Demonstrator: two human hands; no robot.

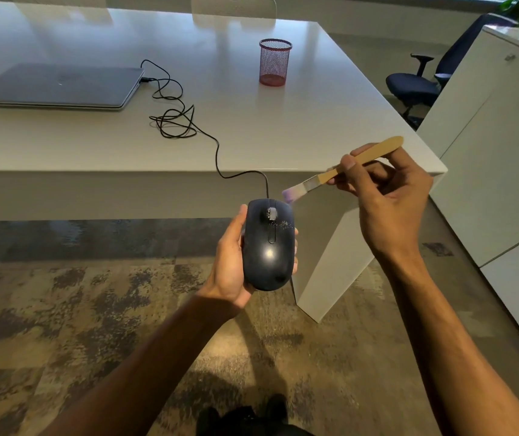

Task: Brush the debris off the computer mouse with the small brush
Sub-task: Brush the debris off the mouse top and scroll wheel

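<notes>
My left hand (228, 262) holds a black wired computer mouse (267, 247) from below, top side up, in front of the table edge. Pale specks of debris (284, 225) lie on its right button beside the scroll wheel. My right hand (387, 199) grips the wooden handle of a small brush (343, 169). The brush's blurred bristles (289, 195) hang just above and to the right of the mouse's front end, and I cannot tell whether they touch it.
The mouse cable (176, 118) coils across the white table (251, 127) to a closed grey laptop (60, 86) at the left. A red mesh pen cup (274, 62) stands farther back. A dark office chair (421, 80) and white cabinets (497, 152) are on the right.
</notes>
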